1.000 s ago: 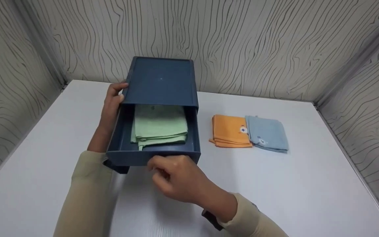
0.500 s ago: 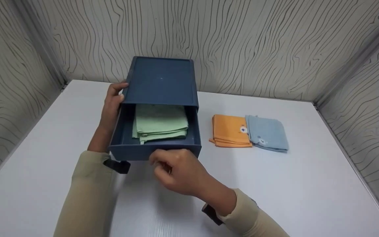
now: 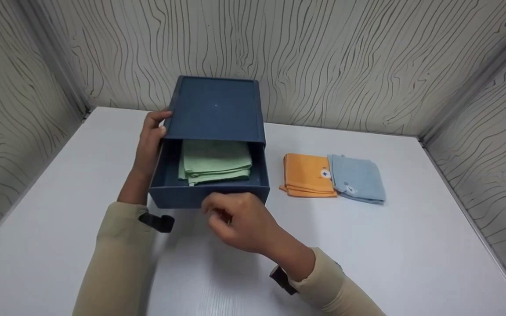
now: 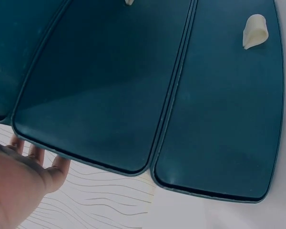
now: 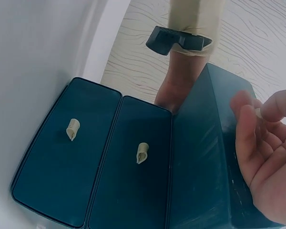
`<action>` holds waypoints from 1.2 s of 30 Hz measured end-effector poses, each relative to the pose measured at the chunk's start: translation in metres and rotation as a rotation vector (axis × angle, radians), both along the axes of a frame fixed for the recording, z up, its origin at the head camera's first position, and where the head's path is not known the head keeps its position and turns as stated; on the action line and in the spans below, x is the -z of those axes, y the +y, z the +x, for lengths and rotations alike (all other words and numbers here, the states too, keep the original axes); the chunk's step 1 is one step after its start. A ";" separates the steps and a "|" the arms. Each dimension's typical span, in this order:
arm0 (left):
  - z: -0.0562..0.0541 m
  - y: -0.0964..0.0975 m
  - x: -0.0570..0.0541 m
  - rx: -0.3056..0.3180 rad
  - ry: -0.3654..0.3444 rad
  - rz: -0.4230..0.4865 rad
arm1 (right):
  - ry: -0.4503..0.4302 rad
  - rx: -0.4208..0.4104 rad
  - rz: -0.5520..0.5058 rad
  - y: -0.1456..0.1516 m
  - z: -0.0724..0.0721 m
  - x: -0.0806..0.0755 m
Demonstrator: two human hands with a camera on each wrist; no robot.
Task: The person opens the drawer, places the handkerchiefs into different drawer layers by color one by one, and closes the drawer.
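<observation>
A dark blue drawer cabinet (image 3: 218,107) stands toward the back of the white table. Its top drawer (image 3: 171,197) is partly pulled out, with folded green towels (image 3: 218,160) lying inside. My left hand (image 3: 149,138) rests its fingers along the cabinet's left side, near the top edge. At the drawer's front, my right hand (image 3: 246,224) has its fingers curled, pinching a pale pull tab (image 5: 258,113) that shows between thumb and finger in the right wrist view. Lower drawer fronts carry similar pale loop tabs (image 5: 142,152).
Right of the cabinet lie a folded orange towel (image 3: 308,174) and a folded light blue towel (image 3: 357,177), side by side. Patterned panels (image 3: 345,61) enclose the white table (image 3: 389,254) at the back and sides.
The top drawer has slid inward, away from me, carrying the green towels farther under the cabinet top. My right hand has moved along with it; my left hand has stayed in place.
</observation>
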State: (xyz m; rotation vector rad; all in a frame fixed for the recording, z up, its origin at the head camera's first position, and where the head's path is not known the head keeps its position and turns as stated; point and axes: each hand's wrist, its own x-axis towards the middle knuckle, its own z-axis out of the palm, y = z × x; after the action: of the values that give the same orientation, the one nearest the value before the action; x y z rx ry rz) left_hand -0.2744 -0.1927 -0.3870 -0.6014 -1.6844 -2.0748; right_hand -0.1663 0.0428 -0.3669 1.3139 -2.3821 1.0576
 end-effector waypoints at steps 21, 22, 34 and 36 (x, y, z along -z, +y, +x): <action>0.002 0.001 0.000 -0.011 -0.073 0.005 | -0.049 -0.016 -0.043 -0.003 -0.028 0.004; 0.003 0.001 0.000 -0.015 -0.082 0.004 | -0.060 -0.014 -0.044 -0.003 -0.029 0.004; 0.003 0.002 -0.004 -0.061 -0.135 -0.048 | -0.087 -0.017 -0.059 -0.005 -0.047 0.002; 0.003 0.002 -0.004 -0.068 -0.145 -0.066 | -0.082 -0.012 -0.056 -0.006 -0.050 0.001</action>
State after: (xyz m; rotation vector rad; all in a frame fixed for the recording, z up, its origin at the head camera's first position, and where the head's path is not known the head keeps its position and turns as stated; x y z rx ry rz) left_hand -0.2711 -0.1909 -0.3829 -0.4158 -1.8337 -2.0646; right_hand -0.2163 0.0373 -0.3682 1.2911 -2.3869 1.1944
